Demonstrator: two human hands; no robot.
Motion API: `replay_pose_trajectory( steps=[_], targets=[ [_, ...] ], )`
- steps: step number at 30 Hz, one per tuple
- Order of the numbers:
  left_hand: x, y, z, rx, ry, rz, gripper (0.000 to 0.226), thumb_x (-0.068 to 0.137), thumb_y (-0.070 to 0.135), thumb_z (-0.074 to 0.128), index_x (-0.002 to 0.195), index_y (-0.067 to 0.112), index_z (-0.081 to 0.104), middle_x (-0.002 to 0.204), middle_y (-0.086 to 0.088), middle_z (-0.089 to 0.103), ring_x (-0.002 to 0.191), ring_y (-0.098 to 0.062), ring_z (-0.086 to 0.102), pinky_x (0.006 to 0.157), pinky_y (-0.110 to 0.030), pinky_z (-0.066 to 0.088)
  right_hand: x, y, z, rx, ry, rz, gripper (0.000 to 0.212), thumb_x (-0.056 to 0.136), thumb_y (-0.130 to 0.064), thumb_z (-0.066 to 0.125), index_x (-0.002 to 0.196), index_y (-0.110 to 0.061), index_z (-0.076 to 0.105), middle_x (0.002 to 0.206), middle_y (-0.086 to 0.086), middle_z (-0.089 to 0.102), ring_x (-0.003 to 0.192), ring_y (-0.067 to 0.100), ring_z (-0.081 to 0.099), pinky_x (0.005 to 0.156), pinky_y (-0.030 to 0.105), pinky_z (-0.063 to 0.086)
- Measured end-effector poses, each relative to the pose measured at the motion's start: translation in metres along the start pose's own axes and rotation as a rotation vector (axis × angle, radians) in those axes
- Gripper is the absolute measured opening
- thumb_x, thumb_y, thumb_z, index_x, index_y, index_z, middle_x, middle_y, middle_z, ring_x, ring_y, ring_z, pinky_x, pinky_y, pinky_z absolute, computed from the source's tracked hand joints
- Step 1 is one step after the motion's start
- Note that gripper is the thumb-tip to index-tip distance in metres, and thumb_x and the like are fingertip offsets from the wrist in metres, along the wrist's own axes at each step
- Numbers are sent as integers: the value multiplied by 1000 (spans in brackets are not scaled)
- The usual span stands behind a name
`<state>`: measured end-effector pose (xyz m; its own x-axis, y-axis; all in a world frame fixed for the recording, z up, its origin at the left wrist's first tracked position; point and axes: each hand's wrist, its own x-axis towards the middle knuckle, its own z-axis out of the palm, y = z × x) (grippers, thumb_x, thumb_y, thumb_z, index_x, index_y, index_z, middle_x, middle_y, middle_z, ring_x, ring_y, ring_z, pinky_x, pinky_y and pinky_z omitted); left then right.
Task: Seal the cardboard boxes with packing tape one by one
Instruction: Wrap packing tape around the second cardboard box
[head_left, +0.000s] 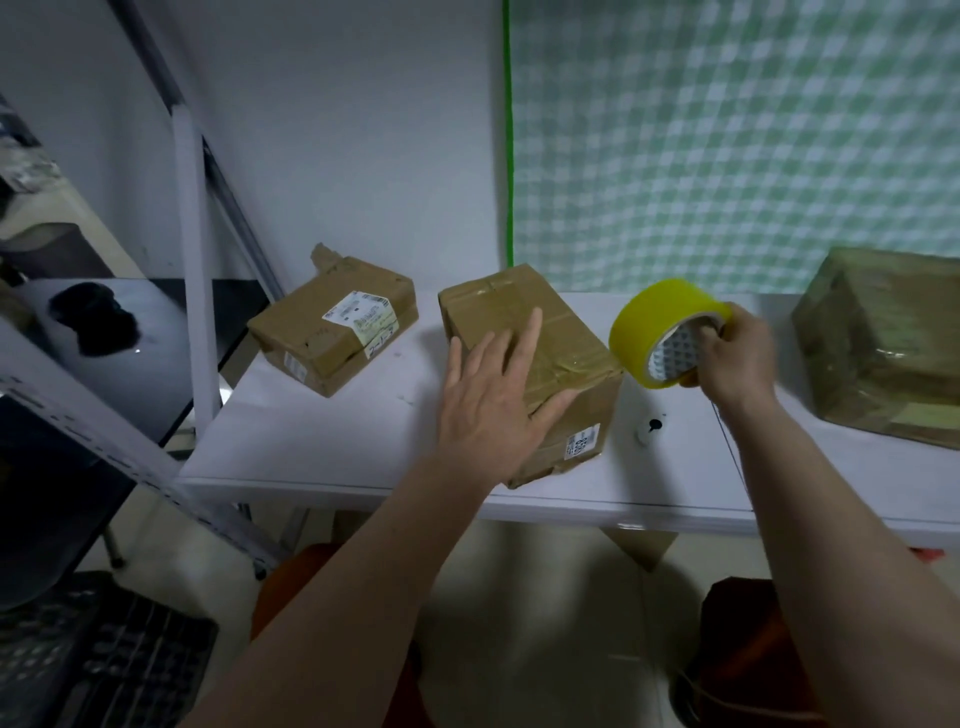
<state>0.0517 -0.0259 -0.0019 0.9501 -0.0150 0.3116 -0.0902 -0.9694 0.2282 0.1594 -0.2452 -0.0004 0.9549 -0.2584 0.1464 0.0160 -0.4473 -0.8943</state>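
Left hand (493, 400) flat, fingers straight, on middle box (566, 364), long axis running away; right hand (732, 353) grips tape roll (662, 332) just right.

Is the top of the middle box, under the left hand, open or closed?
Closed. The flaps of the middle box lie flat under shiny tape strips, and the left hand rests open on top.

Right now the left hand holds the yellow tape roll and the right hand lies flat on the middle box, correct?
No, the hands are swapped. The head view shows the right hand holding the yellow tape roll, while the left hand lies flat on the middle box.
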Motion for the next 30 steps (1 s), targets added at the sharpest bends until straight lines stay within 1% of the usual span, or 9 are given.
replay_pose_trajectory(
  steps=[5,10,13,15,19,22,25,27,30],
  targets=[
    [2,6,-7,97,-78,60,57,96,59,15,145,51,-13,155,-19,24,146,-32,14,117,-53,-3,-6,18,7,3,-14,41,10,89,-14,50,83,-13,59,84,15,60,76,38,62,48,40,55],
    [8,17,-12,240,-220,63,53,92,65,14,145,54,14,154,-23,20,144,-40,12,113,-63,-5,-12,28,16,60,-8,82,9,89,-12,50,85,-15,57,81,8,57,62,22,55,27,16,38],
    [23,32,-9,171,-201,39,67,83,75,33,136,35,38,154,-21,22,145,-36,11,114,-59,-3,-16,30,21,90,-6,66,10,90,-9,49,85,-15,57,82,8,56,61,15,52,30,8,32],
    [32,43,-1,120,-186,100,84,81,73,45,143,18,31,160,-12,10,148,-26,2,118,-51,-1,-19,29,21,119,-1,65,9,89,-8,51,87,-14,57,84,8,57,62,15,52,33,7,34],
    [40,41,15,81,-217,175,89,89,65,41,153,23,-3,161,5,6,149,-17,1,119,-50,1,-26,34,24,397,-62,292,16,83,-7,65,98,-8,59,89,15,61,72,28,61,55,35,54],
    [40,37,21,126,-198,180,72,96,55,36,153,29,2,161,12,5,148,-16,0,118,-52,2,-38,35,32,573,-167,463,16,87,-7,63,102,-1,60,80,16,63,63,25,60,46,26,50],
    [41,32,21,135,-201,174,67,97,52,35,153,31,5,160,15,5,148,-16,0,117,-53,1,-36,36,33,549,-149,412,12,87,-4,61,99,-6,59,77,15,64,56,25,61,40,25,50],
    [41,29,20,127,-213,187,64,98,51,34,153,32,6,160,16,5,148,-16,0,116,-54,2,-32,44,28,468,-94,369,15,85,-2,61,98,-9,60,83,17,64,62,29,64,46,37,56],
    [41,27,19,114,-211,207,62,98,50,33,152,33,8,160,16,6,148,-17,1,116,-55,3,-35,57,21,353,-77,346,22,85,-1,59,104,-10,61,102,22,64,91,40,64,69,58,56]
  ],
)
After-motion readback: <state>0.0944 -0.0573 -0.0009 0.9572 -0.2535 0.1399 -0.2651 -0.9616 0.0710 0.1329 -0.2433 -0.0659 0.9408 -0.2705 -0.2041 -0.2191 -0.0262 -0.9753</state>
